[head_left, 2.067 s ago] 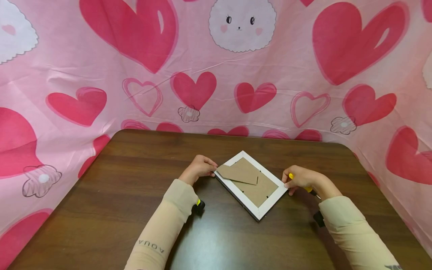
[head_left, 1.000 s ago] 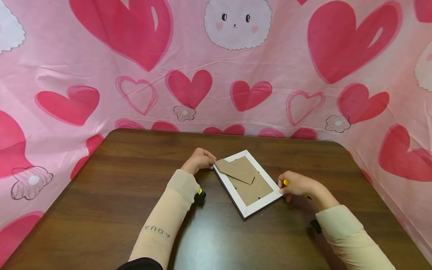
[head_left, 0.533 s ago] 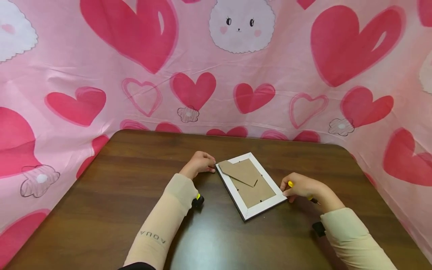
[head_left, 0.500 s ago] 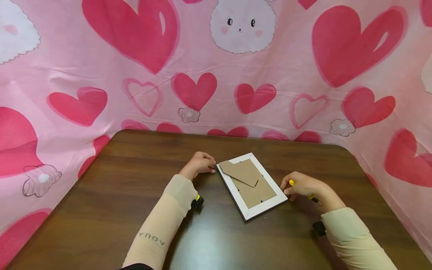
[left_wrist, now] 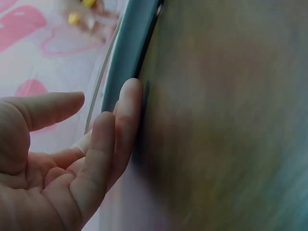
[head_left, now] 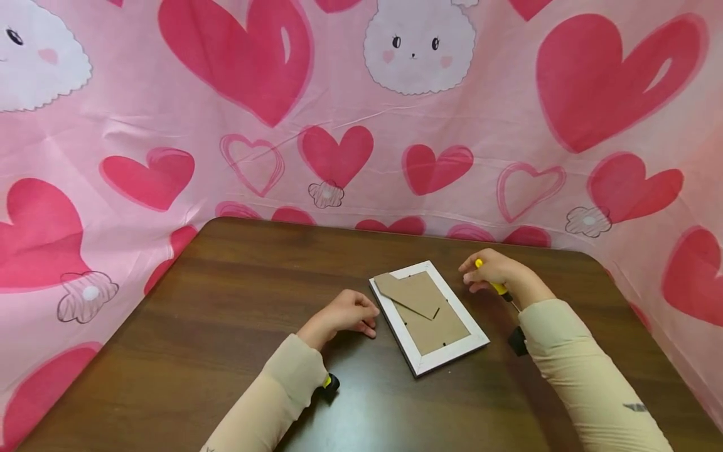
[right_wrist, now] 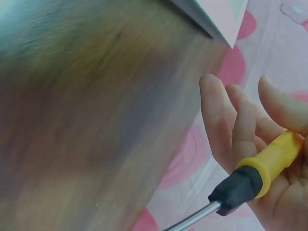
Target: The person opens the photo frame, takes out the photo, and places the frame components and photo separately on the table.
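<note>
A picture frame (head_left: pixel 459 349) lies face down on the table, its white border around a brown backing board (head_left: pixel 432 336). A flat cardboard easel leg (head_left: pixel 402 294) slants across the backing, and small dark tabs stand along the opening. My left hand (head_left: pixel 344 314) is by the frame's left side; in the left wrist view its loosely extended fingers (left_wrist: pixel 126 103) are right at the frame's dark side edge (left_wrist: pixel 126 53). Beyond the frame's right side, my right hand (head_left: pixel 497 269) holds a yellow-and-black screwdriver (right_wrist: pixel 274 166) against the palm, shaft pointing back toward the wrist.
The dark wooden table (head_left: pixel 254 270) extends around the frame on all sides. A pink cloth (head_left: pixel 350 107) with hearts hangs behind the table and along both sides.
Both hands have come off the frame's corners: the left moved nearer along the left side, the right moved up and away with the screwdriver. Earlier the frame was turned clockwise on the table.
</note>
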Demonstrator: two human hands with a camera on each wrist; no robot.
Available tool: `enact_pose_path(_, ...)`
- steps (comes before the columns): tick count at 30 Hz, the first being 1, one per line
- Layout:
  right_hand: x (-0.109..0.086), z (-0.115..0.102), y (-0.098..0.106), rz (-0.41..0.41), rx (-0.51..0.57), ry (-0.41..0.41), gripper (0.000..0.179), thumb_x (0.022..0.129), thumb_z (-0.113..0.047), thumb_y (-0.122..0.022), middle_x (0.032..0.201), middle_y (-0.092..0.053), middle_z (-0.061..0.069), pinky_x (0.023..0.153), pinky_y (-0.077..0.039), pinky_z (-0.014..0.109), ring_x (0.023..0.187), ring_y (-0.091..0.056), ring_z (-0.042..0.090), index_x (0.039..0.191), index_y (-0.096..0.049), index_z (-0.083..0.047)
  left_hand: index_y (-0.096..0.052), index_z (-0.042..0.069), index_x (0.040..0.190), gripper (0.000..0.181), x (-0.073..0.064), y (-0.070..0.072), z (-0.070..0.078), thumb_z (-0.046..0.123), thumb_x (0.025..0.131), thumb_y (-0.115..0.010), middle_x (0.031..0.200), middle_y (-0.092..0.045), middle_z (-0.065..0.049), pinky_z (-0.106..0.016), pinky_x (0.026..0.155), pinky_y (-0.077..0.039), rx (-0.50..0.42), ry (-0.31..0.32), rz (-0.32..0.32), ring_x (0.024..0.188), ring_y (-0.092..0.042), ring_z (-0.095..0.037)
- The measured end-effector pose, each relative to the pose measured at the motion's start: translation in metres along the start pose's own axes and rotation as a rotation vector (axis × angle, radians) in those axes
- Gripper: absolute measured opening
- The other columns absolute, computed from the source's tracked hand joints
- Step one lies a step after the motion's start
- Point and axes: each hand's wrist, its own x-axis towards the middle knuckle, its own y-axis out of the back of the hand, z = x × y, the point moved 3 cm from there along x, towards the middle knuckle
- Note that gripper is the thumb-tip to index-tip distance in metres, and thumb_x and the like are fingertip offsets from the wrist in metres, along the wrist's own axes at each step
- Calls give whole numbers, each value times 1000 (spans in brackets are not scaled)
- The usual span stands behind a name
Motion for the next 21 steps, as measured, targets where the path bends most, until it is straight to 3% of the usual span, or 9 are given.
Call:
enact_pose_path(10,30,-7,-23,8,7,-58,40,92,4,-62,94,-60,16,74,-60,33,69,-64,14,125,-49,22,-61,-10,97,15,2,-24,-1,3,98,-57,62,-58,-7,-26,58,-58,11,34,-36,51,-63,-11)
enact_pose_path(21,38,-13,-33,16,-184,-82,17,86,5,-63,83,-53,9,60,-54,24,61,-52,13,102,-59,11,-54,0,76,22,15,-28,3,5,96,-59,52,-57,-7,-21,47,-52,54,66,-23,43,-59,-11)
